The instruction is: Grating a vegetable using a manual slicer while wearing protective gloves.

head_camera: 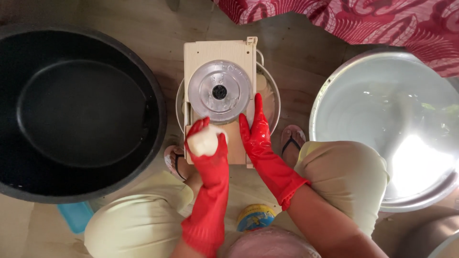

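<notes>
Both my hands wear red rubber gloves. My left hand (206, 148) grips a pale white peeled chunk (203, 142) at the near end of a beige slicer board (217, 52). The board carries a round clear disc (219, 91) with a dark hub. It lies across a small metal bowl (271, 93) on the floor between my knees. My right hand (256, 131) rests flat on the board's right side, fingers stretched toward the disc, steadying it.
A large black basin (81, 110) sits at the left. A big shiny metal basin (387, 124) stands at the right. Red patterned cloth (363, 19) lies at the top right. A small round tin (256, 217) and a blue object (76, 215) lie near my knees.
</notes>
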